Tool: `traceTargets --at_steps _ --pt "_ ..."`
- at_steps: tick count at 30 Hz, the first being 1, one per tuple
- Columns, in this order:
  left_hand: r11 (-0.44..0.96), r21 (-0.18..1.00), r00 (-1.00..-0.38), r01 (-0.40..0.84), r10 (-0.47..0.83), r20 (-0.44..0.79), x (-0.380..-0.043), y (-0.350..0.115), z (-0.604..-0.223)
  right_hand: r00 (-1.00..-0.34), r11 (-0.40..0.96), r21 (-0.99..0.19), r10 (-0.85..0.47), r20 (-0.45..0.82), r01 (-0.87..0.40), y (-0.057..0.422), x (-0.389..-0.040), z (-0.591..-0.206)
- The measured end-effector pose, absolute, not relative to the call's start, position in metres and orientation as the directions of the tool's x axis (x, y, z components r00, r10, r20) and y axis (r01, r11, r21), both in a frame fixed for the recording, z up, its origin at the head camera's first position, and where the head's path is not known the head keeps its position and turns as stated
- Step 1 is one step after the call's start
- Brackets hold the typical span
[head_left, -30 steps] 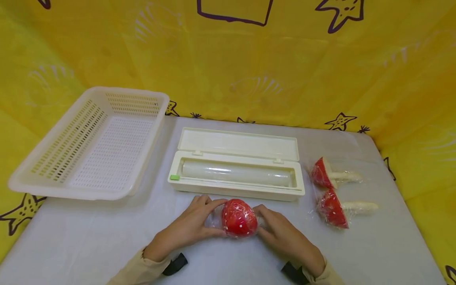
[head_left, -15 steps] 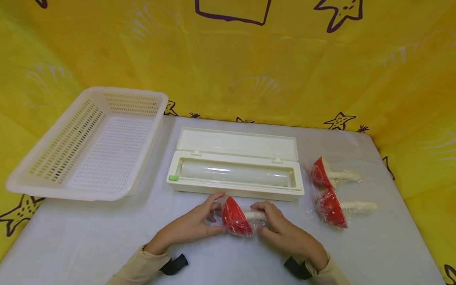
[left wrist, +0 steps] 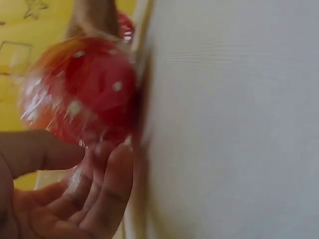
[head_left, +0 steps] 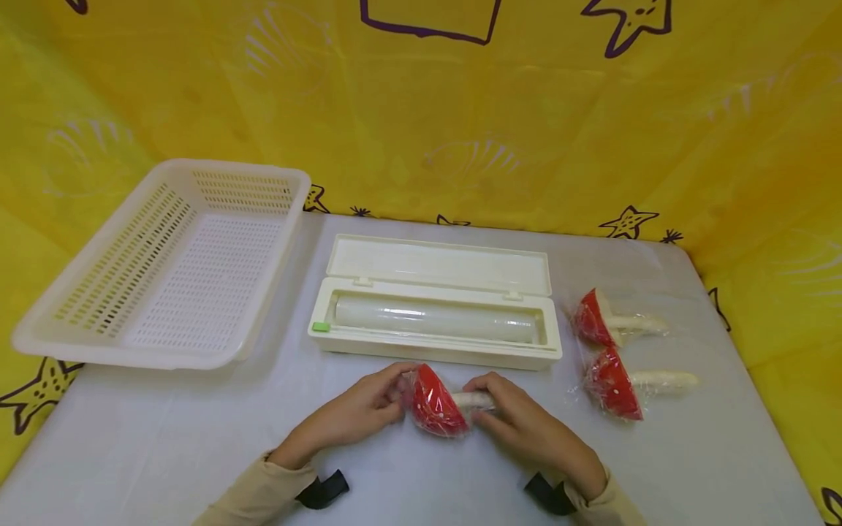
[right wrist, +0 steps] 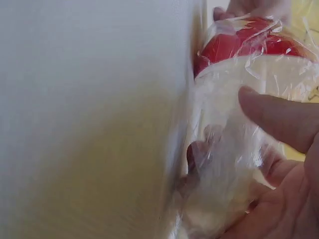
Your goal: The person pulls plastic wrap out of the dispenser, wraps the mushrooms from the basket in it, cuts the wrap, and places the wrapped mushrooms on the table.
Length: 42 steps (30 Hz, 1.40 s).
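A toy mushroom (head_left: 437, 403) with a red, white-dotted cap and a pale stem lies on its side between my hands, wrapped in clear film. Its cap faces left. My left hand (head_left: 365, 406) pinches loose film at the top of the cap; the left wrist view shows thumb and fingertips meeting just against the red cap (left wrist: 92, 92). From the other side my right hand (head_left: 526, 424) holds the wrapped stem (head_left: 475, 399). In the right wrist view its thumb (right wrist: 279, 117) lies over the film, with the fingers curled behind the stem.
Behind the hands stands an open cling film box (head_left: 434, 358) with a roll (head_left: 427, 315) inside and its lid folded back. A white perforated basket (head_left: 217, 361) is at left. Two wrapped mushrooms (head_left: 615, 383) lie at right. A yellow cloth (head_left: 421, 131) hangs behind.
The mushroom's cap has turned from facing up to facing left, showing the stem at right. My left fingers have drawn together on the film by the cap, and my right fingers hold the stem.
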<state>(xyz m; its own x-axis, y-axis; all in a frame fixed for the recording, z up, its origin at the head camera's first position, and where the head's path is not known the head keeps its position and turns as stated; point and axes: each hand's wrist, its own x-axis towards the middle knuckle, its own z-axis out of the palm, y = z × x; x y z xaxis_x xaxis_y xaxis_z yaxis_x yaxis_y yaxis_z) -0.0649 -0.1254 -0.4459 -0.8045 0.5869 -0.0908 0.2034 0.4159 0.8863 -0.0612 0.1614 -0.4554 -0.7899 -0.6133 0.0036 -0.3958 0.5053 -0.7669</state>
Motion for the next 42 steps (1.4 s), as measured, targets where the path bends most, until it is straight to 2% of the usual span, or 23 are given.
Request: traceTargets --at_steps 3,5,8,11,17,28,36,42 --pt "0.484 0.825 -0.851 0.292 0.525 -0.006 -0.062 -0.12 -0.45 -0.778 0.467 -0.775 -0.626 0.049 -0.425 0.16 -0.061 -0.454" --pt "0.518 0.801 -0.875 0.301 0.484 0.017 -0.061 -0.117 -0.449 -0.772 0.439 -0.769 -0.627 0.109 -0.465 0.159 -0.06 -0.454" --pt "0.482 0.845 -0.887 0.232 0.461 -0.02 -0.062 -0.117 -0.446 -0.771 0.421 -0.742 -0.605 0.198 -0.522 0.158 -0.059 -0.452" --pt "0.423 0.896 -0.867 0.132 0.487 -0.102 -0.063 -0.117 -0.443 -0.774 0.408 -0.737 -0.586 0.24 -0.538 0.156 -0.058 -0.453" --pt "0.411 0.908 -0.813 0.079 0.554 -0.18 -0.061 -0.117 -0.44 -0.774 0.396 -0.759 -0.595 0.216 -0.516 0.152 -0.057 -0.455" --pt "0.455 0.874 -0.81 0.171 0.57 -0.138 -0.057 -0.118 -0.437 -0.766 0.38 -0.765 -0.605 0.219 -0.52 0.153 -0.058 -0.458" --pt "0.35 0.937 -0.777 0.022 0.596 -0.204 -0.064 -0.118 -0.445 -0.763 0.379 -0.778 -0.618 0.19 -0.501 0.154 -0.059 -0.458" --pt "0.321 0.944 -0.789 -0.071 0.561 -0.25 -0.061 -0.118 -0.444 -0.776 0.367 -0.801 -0.605 0.182 -0.473 0.156 -0.061 -0.46"
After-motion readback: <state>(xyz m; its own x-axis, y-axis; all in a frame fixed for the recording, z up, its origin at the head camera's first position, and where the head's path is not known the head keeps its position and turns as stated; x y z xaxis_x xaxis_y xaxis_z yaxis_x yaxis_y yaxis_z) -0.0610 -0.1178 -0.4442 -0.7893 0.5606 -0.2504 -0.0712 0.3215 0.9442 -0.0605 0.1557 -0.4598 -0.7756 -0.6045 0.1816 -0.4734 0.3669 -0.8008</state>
